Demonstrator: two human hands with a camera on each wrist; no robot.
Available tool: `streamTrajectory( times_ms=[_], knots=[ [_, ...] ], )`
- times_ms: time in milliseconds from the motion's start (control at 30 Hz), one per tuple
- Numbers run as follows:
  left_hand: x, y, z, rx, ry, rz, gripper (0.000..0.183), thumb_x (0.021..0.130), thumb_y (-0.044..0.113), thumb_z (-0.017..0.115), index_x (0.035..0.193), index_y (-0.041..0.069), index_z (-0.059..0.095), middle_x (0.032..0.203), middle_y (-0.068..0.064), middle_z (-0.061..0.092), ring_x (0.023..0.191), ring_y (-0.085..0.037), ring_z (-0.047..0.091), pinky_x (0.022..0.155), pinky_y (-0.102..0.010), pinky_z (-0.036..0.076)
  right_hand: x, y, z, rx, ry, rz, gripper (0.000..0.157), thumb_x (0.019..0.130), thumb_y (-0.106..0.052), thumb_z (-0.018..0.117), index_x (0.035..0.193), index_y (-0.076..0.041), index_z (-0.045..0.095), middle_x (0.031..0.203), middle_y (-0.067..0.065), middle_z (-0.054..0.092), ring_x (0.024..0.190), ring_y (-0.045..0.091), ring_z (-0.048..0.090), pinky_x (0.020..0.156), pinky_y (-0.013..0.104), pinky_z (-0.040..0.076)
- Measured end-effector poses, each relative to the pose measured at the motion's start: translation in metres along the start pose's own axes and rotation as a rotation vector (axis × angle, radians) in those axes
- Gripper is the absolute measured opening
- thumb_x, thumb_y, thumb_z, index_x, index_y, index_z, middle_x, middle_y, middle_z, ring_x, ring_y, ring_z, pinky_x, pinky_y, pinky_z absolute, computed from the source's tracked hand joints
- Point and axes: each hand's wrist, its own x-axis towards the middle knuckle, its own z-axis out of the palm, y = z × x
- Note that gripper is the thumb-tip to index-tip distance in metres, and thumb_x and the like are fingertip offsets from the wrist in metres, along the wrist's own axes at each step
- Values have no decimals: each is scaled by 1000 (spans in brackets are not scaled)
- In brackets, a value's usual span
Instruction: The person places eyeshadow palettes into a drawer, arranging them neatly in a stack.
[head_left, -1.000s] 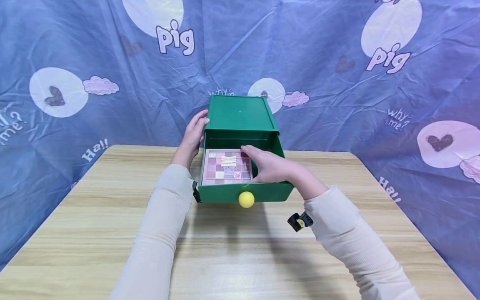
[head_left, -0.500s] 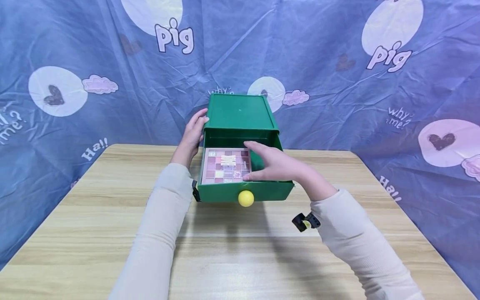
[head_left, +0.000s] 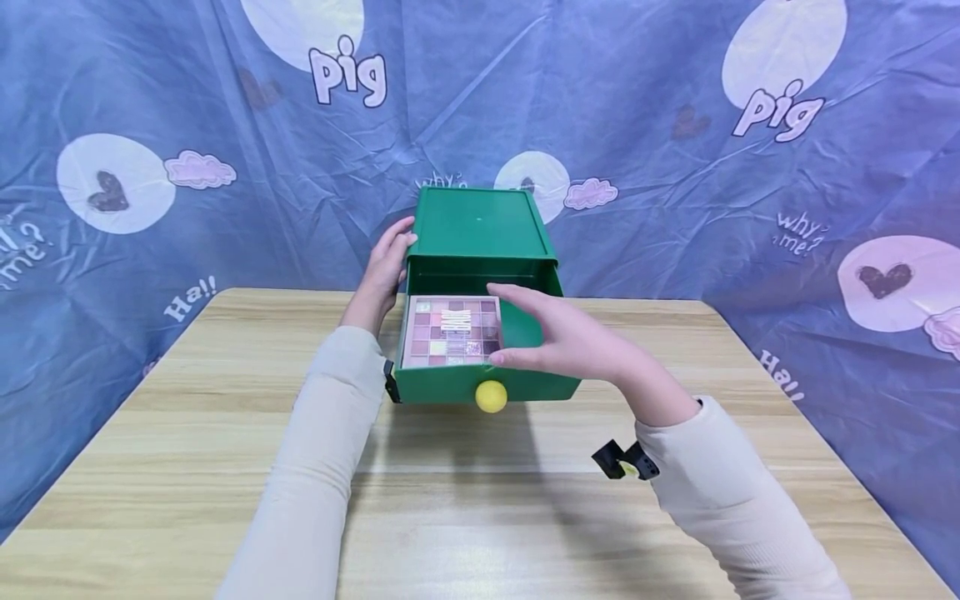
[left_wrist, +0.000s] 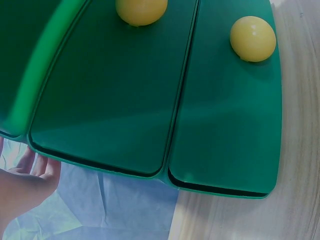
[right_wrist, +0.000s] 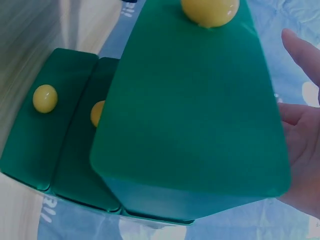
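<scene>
A green drawer cabinet [head_left: 480,225] stands on the table with its top drawer [head_left: 442,386] pulled out toward me. In the left half of that drawer lies a makeup palette [head_left: 452,333] with a pink checkered lid. My left hand [head_left: 385,271] touches the cabinet's left side, fingers along the wall. Over the drawer's right part is my right hand [head_left: 566,337], thumb and fingers spread apart with nothing between them. Its fingertips are close to the palette's right edge. The right wrist view shows the drawer front and this hand [right_wrist: 302,145] beside it.
A round yellow knob [head_left: 491,397] sticks out from the open drawer's front. Lower drawers [left_wrist: 225,115] with yellow knobs are closed below it. The wooden table [head_left: 465,533] reaches back to a blue printed cloth [head_left: 637,100].
My right hand has let go of the palette's right edge, spread its fingers and drawn back to the right. The palette stays in the drawer; the left hand keeps its place.
</scene>
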Motion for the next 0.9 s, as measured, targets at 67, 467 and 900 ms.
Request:
streamTrajectory(
  times_ms=[67,467,900],
  knots=[
    [0,0,0,0,-1,-1,42,85,19,45,127,16,43,121,-7,46,102,-16,43,83,-37,32,-4,-2,1,14,18,-17,75,74,-38,64,134,-10,30,134,2,32,120,14,29,93,34,27],
    [0,1,0,-8,3,-9,41,85,18,45,126,17,44,120,-6,46,102,-16,43,82,-36,32,-31,-16,1,130,159,-197,64,72,-21,69,128,-8,41,126,-1,42,116,13,35,91,31,30],
    [0,0,1,-20,-2,0,41,85,18,45,126,15,43,118,-7,47,95,-15,46,78,-33,35,-53,-21,9,230,267,-356,53,69,-8,71,118,0,51,116,7,52,109,21,43,90,32,32]
  ],
)
